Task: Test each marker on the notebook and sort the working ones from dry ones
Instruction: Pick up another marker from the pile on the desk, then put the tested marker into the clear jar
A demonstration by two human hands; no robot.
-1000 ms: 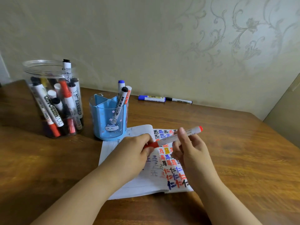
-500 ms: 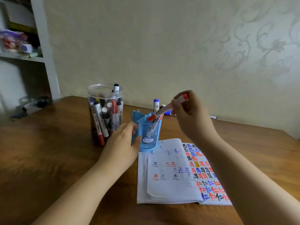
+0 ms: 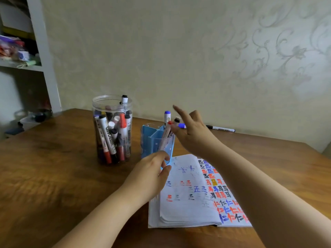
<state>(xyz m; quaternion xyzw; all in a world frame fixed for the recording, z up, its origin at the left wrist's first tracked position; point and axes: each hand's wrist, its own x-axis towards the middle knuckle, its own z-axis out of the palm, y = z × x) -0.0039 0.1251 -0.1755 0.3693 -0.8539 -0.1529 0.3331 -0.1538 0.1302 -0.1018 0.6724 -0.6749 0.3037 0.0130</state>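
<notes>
Home room, patterned wallpaper, cluttered shelf

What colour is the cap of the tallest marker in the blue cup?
Blue, seen in the head view.
</notes>
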